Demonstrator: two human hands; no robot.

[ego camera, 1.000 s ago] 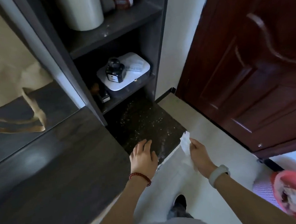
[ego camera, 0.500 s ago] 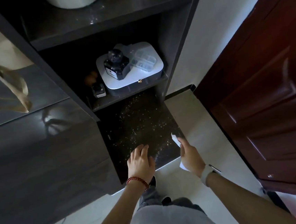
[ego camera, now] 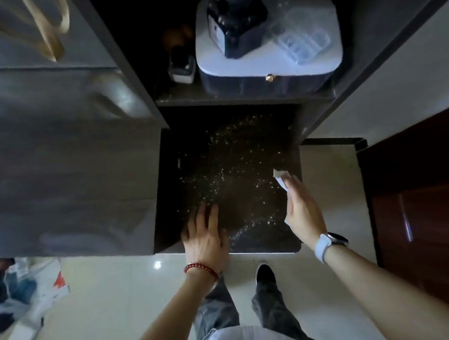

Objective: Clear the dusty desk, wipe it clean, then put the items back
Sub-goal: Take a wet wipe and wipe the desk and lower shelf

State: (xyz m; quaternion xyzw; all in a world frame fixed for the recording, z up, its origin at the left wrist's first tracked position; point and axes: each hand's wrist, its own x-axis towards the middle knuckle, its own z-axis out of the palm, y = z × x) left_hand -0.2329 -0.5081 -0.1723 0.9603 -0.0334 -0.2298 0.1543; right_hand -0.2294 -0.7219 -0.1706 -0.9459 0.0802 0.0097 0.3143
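A small dark desk surface [ego camera: 234, 169] lies below me, speckled with pale dust. My left hand [ego camera: 205, 234] rests flat on its front left part, fingers together and holding nothing. My right hand [ego camera: 302, 211] hovers over the desk's right edge, closed on a folded white wipe [ego camera: 281, 178] that sticks out past the fingertips. On the shelf just above the desk sits a white box [ego camera: 270, 61] with a black ink bottle [ego camera: 237, 28] and a clear plastic tray [ego camera: 301, 41] on top of it.
A small dark object [ego camera: 180, 64] stands on the shelf left of the box. A tall dark cabinet [ego camera: 52, 159] fills the left. A dark red door [ego camera: 427, 205] is at the right. Bags and packets [ego camera: 24, 298] lie on the pale floor at the left.
My view has tilted down and closer over the desk. Both hands have moved further onto the dusty surface, and the right hand has carried the wipe over the desk's right edge.
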